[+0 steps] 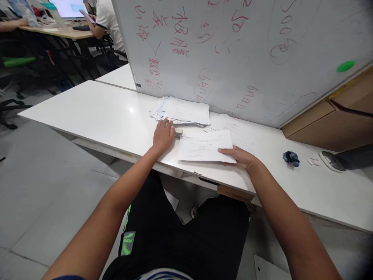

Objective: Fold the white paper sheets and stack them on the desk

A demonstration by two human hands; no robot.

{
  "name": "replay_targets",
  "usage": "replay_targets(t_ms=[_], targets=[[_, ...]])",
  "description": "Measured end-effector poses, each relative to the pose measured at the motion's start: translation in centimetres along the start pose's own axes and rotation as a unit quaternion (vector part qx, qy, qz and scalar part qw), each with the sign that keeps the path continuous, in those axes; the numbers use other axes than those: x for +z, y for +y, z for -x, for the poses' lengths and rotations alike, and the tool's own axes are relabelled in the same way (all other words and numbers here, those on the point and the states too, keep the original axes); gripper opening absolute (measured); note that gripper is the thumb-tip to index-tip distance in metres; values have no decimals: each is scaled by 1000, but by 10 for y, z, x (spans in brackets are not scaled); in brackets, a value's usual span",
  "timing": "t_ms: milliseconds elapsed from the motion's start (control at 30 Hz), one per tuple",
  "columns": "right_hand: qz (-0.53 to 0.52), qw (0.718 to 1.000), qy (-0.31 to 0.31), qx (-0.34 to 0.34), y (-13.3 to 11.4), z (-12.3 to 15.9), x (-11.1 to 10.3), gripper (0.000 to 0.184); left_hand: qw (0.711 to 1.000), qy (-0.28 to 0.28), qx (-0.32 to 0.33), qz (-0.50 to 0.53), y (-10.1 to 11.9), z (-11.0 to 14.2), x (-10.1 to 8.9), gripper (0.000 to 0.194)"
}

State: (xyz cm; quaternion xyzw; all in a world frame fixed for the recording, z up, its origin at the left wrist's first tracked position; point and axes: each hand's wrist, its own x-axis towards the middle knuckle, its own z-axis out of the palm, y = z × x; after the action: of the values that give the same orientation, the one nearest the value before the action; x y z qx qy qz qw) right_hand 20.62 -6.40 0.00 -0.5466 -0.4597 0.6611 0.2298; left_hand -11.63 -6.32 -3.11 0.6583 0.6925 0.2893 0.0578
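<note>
My left hand (163, 136) lies curled over a small pale stapler (178, 133) on the white table (96, 112); only the stapler's right end shows. My right hand (239, 157) grips the near right corner of a thin set of printed sheets (205, 146), thumb on top. Behind the left hand lies a fanned stack of papers (183, 111), and more loose sheets (239, 130) lie behind the held ones.
A whiteboard (233, 50) with red writing and a green magnet (345, 66) leans at the table's back. A dark blue object (290, 158), a small white item (313, 160) and a mouse (332, 160) sit right. Another person (106, 21) works at a far desk.
</note>
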Motion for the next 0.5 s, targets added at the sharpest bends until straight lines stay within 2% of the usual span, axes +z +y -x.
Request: replay_targets(t_ms=[167, 500], targets=[[13, 1000, -11, 9, 0, 0, -1, 47, 999, -21, -19, -39, 5, 0, -4, 50], [17, 1000, -22, 3, 1, -2, -1, 45, 998, -12, -16, -65, 10, 1, -6, 48]])
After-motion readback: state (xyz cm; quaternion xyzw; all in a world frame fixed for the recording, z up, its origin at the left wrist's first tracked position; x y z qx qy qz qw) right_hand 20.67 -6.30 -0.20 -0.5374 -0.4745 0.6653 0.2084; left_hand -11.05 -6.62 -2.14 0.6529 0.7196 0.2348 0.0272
